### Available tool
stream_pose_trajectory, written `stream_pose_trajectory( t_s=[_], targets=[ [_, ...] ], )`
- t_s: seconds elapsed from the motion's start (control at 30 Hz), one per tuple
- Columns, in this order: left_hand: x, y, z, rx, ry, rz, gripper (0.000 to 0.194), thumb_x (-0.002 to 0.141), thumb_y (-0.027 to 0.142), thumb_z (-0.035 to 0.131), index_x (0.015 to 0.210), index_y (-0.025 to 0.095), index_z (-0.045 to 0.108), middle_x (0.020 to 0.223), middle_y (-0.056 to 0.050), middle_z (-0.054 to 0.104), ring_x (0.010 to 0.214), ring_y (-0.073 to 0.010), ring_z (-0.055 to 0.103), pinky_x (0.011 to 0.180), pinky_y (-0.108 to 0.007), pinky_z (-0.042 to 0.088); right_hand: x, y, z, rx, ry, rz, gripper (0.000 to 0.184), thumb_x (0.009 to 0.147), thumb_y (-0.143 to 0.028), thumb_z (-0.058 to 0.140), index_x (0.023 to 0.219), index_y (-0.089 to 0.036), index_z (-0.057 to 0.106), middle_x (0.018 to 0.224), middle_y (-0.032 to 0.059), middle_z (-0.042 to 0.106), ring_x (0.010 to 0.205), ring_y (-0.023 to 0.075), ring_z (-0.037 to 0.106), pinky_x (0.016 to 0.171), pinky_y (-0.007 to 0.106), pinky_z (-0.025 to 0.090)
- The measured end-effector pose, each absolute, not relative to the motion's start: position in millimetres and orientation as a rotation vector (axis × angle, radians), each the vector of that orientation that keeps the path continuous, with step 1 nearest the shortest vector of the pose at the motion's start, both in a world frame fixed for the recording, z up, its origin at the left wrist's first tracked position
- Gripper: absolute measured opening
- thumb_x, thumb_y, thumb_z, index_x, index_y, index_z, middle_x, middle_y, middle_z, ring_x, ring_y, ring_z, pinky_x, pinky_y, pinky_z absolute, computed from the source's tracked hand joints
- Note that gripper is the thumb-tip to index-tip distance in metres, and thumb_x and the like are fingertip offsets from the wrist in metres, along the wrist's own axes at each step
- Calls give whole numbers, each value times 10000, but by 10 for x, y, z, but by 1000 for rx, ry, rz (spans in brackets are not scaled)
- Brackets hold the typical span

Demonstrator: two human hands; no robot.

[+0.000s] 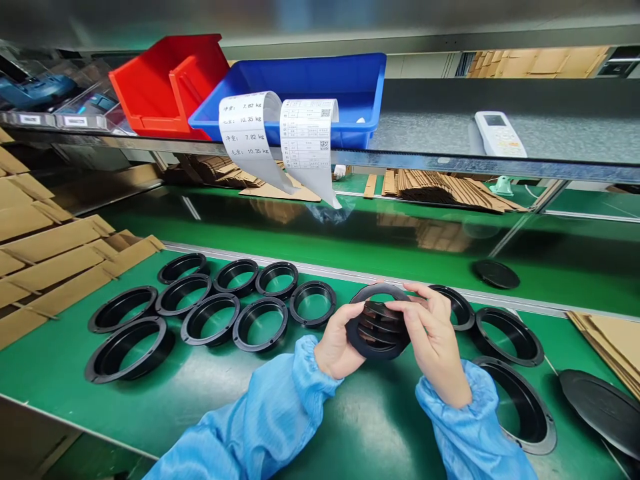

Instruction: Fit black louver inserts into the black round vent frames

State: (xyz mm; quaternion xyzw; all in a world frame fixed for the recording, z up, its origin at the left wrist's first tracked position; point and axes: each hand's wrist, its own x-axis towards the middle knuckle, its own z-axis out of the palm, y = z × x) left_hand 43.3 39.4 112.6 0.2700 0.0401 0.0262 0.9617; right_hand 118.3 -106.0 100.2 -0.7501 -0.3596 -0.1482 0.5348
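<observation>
Currently, left hand [343, 341], right hand [433, 332]: gripping my vent [379, 328].
Slats [383, 321]: overpressed, might crack.
Tabletop [205, 383], far edge: a slip could strike rings [330, 303].

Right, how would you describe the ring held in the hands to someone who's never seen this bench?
Find the green bench, then the two blue sleeves over it. Between the left hand and right hand is a black ring; unlike the open rings lying nearby, it shows slats across its opening.

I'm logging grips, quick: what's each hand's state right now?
Left hand: closed, holding the slatted ring by its left side.
Right hand: closed on the slatted ring's upper right.
</observation>
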Motion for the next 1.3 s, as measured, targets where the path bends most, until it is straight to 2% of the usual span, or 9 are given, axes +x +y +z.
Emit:
stream_pose_trajectory(
  t_s=[0.13, 0.27, 0.5, 0.63, 0.83, 1.07, 1.3],
  targets=[
    [434, 395, 1112, 552, 71, 48, 615, 800, 298, 686, 1391, 174, 569, 1112, -98, 744, 1092, -283, 677, 1045, -409, 463, 1190, -1059, 1000, -1784, -864, -363, 327, 1020, -368, 450, 1012, -308, 772, 1291, 69, 560, 1263, 279, 445, 1021, 500, 443],
    [434, 400, 1101, 517, 94, 34, 547, 818, 322, 685, 1340, 178, 612, 1102, -97, 744, 1123, -293, 661, 1072, -421, 437, 1188, -1049, 992, -1780, -867, -394, 319, 1019, -362, 455, 1001, -302, 768, 1269, 64, 577, 1251, 273, 462, 1022, 485, 422],
    [448, 397, 1117, 447, 114, -19, 344, 884, 429, 657, 1128, 193, 709, 988, -88, 753, 1047, -273, 686, 1086, -452, 416, 1192, -1036, 975, -1793, -855, -393, 319, 1024, -357, 449, 1017, -303, 763, 1243, 55, 592, 1217, 259, 478, 1039, 472, 381],
    [452, 411, 1091, 443, 143, -22, 272, 881, 421, 667, 976, 175, 729, 944, -88, 753, 1011, -264, 693, 1092, -448, 411, 1206, -1037, 962, -1790, -858, -369, 324, 1026, -365, 446, 1018, -305, 764, 1248, 56, 587, 1220, 256, 470, 1049, 469, 367],
    [461, 450, 1081, 440, 135, -37, 333, 896, 461, 638, 1070, 185, 704, 998, -111, 742, 1042, -292, 686, 1090, -494, 397, 1250, -1039, 895, -1764, -816, -237, 355, 1031, -432, 423, 1050, -324, 760, 1254, 54, 585, 1232, 253, 470, 1051, 467, 358],
    [475, 484, 1062, 413, 161, -65, 337, 855, 475, 684, 1051, 201, 687, 1030, -122, 731, 1018, -300, 691, 1069, -505, 405, 1249, -1042, 879, -1781, -805, -182, 381, 1035, -456, 403, 1060, -317, 757, 1267, 57, 576, 1254, 254, 455, 1076, 471, 331],
    [486, 489, 1085, 384, 176, -93, 410, 930, 512, 545, 1072, 148, 671, 1042, -163, 712, 1056, -306, 669, 1049, -497, 424, 1240, -1012, 869, -1773, -812, -174, 379, 1039, -465, 391, 1147, -343, 733, 1291, 43, 566, 1245, 246, 463, 1081, 462, 338]
  ],
)
